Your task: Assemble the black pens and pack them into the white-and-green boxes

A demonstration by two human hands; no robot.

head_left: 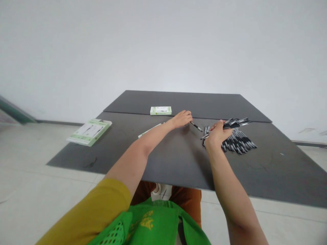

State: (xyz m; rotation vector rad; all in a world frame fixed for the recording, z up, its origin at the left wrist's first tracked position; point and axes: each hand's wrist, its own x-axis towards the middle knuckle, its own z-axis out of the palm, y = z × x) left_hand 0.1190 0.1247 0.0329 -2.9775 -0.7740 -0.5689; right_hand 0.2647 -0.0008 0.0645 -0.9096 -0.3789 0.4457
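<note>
My left hand [182, 118] has its fingers closed on one end of a single pen [196, 127], which points right and toward me just above or on the dark table. In my right hand [218, 133] is a bundle of pens [236, 123], gripped with their ends sticking out to the right. Below that hand, a row of several black and clear pens [241, 142] lies side by side on the table. A pale box [149, 130] is partly hidden behind my left forearm.
A small green and white pen box [160, 110] lies toward the back of the dark table [173, 160]. Larger green and white boxes [90, 132] sit at the left edge, overhanging it. A white wall [163, 44] stands behind the table.
</note>
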